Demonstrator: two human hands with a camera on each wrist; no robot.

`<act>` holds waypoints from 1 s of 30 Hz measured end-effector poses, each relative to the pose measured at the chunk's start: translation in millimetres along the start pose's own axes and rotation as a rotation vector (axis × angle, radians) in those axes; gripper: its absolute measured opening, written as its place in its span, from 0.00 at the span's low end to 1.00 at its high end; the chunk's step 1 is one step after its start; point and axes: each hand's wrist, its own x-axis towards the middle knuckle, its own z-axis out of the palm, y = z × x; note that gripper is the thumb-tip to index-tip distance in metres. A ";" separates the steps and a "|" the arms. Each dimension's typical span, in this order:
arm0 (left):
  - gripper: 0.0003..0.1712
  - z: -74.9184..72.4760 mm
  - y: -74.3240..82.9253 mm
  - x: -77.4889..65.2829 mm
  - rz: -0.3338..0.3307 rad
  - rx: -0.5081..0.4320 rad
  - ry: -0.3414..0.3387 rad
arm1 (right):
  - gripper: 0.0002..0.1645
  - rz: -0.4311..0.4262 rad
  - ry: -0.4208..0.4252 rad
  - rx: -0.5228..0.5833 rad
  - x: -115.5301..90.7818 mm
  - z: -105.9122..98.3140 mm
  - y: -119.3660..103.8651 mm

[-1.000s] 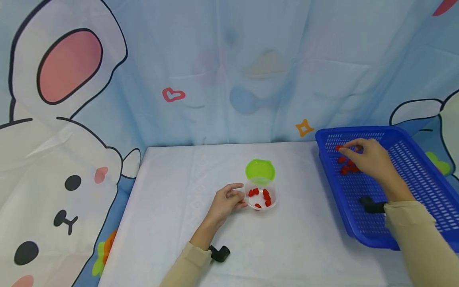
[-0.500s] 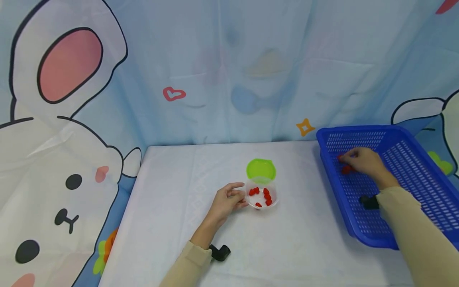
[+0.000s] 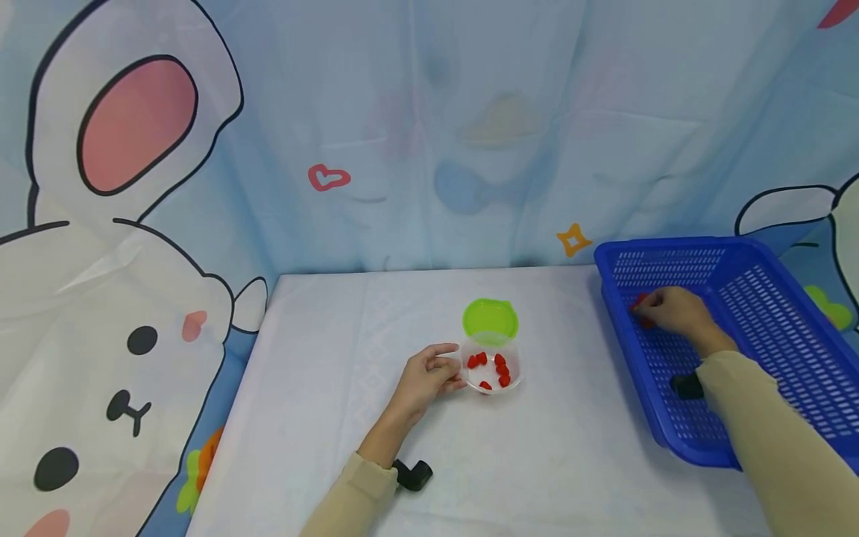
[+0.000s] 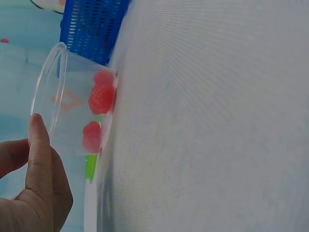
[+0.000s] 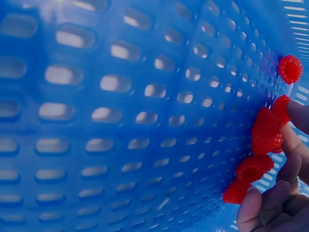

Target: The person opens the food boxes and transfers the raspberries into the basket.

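My left hand (image 3: 426, 374) is at the left side of a small clear plastic cup (image 3: 474, 382), its fingertips right at the rim. Several red raspberries (image 4: 102, 99) lie on the bottom of the cup. My right hand (image 3: 681, 313) reaches down inside the blue basket (image 3: 631, 373), near its left wall. There it pinches a raspberry (image 5: 281, 109) between the fingertips. More raspberries (image 5: 254, 167) lie close by under the fingers, and a single one sits farther off; in the head view the hand covers most of them.
A bright green lid (image 3: 491, 316) lies just behind the cup on the white-covered table (image 3: 322, 388). Behind the table's far edge hangs a printed cloth (image 3: 403, 112). Black wrist mounts (image 3: 414, 475) stick out from the sleeves.
My right hand has moved lower into the basket and slightly nearer, onto the raspberries. The left hand and the cup have stayed in place.
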 end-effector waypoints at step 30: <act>0.22 1.7 0.3 -0.8 0.013 -0.017 0.000 | 0.30 -0.202 0.156 0.134 -61.6 -39.2 -106.8</act>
